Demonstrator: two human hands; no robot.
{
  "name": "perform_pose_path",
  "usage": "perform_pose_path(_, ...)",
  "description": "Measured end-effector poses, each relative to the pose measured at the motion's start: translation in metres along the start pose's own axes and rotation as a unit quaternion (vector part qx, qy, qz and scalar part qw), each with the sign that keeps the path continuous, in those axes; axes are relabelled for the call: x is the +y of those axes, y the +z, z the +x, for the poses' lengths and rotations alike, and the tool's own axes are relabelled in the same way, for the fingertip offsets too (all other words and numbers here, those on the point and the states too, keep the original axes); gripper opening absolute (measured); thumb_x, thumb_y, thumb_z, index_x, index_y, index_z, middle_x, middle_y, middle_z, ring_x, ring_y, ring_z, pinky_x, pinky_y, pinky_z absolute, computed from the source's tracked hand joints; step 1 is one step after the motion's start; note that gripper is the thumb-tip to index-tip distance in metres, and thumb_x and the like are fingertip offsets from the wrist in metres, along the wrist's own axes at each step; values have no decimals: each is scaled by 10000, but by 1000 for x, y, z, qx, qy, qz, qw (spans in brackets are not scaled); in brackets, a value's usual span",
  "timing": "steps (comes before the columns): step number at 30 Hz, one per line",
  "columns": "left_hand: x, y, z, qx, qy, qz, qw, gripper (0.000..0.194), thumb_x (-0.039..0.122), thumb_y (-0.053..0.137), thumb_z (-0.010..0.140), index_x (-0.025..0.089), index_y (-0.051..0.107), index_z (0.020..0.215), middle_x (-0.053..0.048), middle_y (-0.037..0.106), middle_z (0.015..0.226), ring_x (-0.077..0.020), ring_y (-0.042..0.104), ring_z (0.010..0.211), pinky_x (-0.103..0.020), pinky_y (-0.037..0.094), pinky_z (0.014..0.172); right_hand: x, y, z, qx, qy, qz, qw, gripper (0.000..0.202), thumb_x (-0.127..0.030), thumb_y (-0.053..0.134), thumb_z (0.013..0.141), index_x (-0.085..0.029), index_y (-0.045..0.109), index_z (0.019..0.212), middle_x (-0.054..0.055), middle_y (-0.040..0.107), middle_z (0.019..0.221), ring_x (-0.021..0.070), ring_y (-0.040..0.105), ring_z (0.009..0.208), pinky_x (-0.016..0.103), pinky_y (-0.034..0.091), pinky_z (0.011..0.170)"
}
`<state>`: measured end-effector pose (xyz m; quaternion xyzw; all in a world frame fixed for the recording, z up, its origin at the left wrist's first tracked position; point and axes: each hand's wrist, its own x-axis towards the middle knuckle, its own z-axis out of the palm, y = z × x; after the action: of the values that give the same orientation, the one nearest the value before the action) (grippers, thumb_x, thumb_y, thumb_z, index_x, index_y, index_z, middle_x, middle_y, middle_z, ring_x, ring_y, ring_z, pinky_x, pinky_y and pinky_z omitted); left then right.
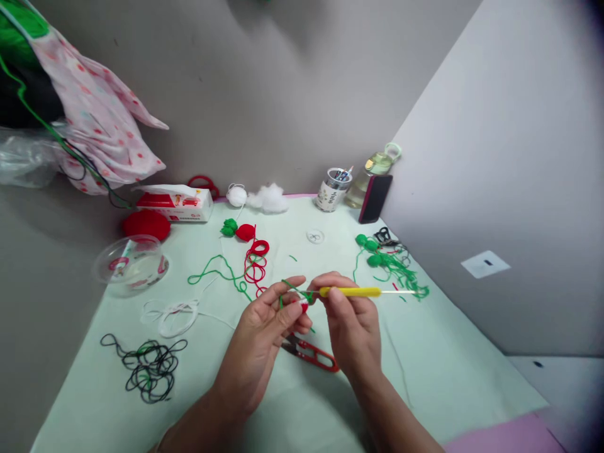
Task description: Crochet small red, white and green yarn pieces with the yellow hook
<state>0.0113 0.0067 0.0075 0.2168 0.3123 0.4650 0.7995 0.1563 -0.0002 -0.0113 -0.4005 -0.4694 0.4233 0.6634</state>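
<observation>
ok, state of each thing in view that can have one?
Left hand: pinching red-and-white piece
Right hand: gripping yellow-handled hook
Snips: lying flat, partly hidden
Phone: standing on end, screen dark
Pen holder: upright, pens inside
Bottle: standing
Black cord: loose tangle
White yarn ball: wound
Red yarn ball: wound, strand trailing

Soft, muted light casts a blurry shadow on the wall (198, 94); the view's upper-right corner is dark.

Both forearms (201, 418) slant in from the near edge of the tabletop (448, 365); left hand (258, 340) and right hand (355, 330) nearly meet, thumbs (287, 319) pinched against fingers (277, 291).
</observation>
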Motion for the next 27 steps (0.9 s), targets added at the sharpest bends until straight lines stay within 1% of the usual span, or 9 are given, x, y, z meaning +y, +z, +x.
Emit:
perform_pose_path(2,1,1,-1,10,5,19,1000,368,265,902,828,194,794,1172,23,688,824,-78,663,680,-195,547,701,0,-3,0,7,17,37,999,195,-365,645,1036,-278,820,1031,9,749,928,142,687,847,269,555,807)
perform_pose_path(5,3,2,-1,12,13,34,999,419,257,877,854,208,756,1253,27,681,822,-90,664,697,-218,540,712,1,-6,1,-9,15,50,999,193,-373,647,1036,-274,812,1014,4,732,924,133,675,815,264,554,785)
perform_pose_path(9,4,1,1,7,10,26,1000,460,218,846,879,202,711,1318,34,669,799,-91,651,692,-219,525,691,2,-9,1,-33,-27,-9,999,119,-324,692,1015,-287,805,1021,0,731,946,137,673,847,267,547,798)
perform_pose_path(12,2,-1,3,-1,0,20,1000,464,219,830,894,177,691,1335,31,664,774,-94,634,678,-220,515,672,2,-10,0,-32,-41,-52,997,114,-278,701,1011,-283,814,1019,6,764,967,134,686,886,253,551,820)
perform_pose_path(15,1,-3,4,0,-5,21,1000,468,227,813,907,163,675,1349,24,666,769,-99,612,678,-228,503,671,2,-10,-1,-33,-18,-9,999,131,-290,683,1024,-286,812,1050,9,786,988,125,701,856,248,568,809)
perform_pose_path(18,0,-4,4,4,-6,24,1000,445,234,795,916,162,678,1339,29,652,757,-96,578,662,-241,489,686,3,-11,-1,-34,9,49,998,138,-326,676,1028,-260,796,1022,18,785,959,127,707,808,255,581,772)
perform_pose_path(21,0,-5,3,4,-5,29,1000,400,243,786,924,167,693,1305,36,637,744,-89,560,650,-239,479,693,2,-10,-2,-39,9,63,997,174,-328,631,1051,-235,766,992,30,779,944,133,706,797,260,582,739)
perform_pose_path(24,0,-5,3,8,2,42,999,370,250,795,918,176,708,1270,47,621,740,-75,552,632,-216,469,664,-2,-9,-3,-45,-17,24,999,184,-305,584,1074,-232,742,1014,34,772,964,138,705,823,268,586,750)
perform_pose_path(27,1,-6,3,12,31,77,996,347,254,807,909,197,721,1241,55,612,747,-69,561,626,-201,473,643,-6,-9,-6,-42,-72,-58,995,190,-256,557,1082,-233,738,1028,29,760,969,137,702,836,275,587,772)
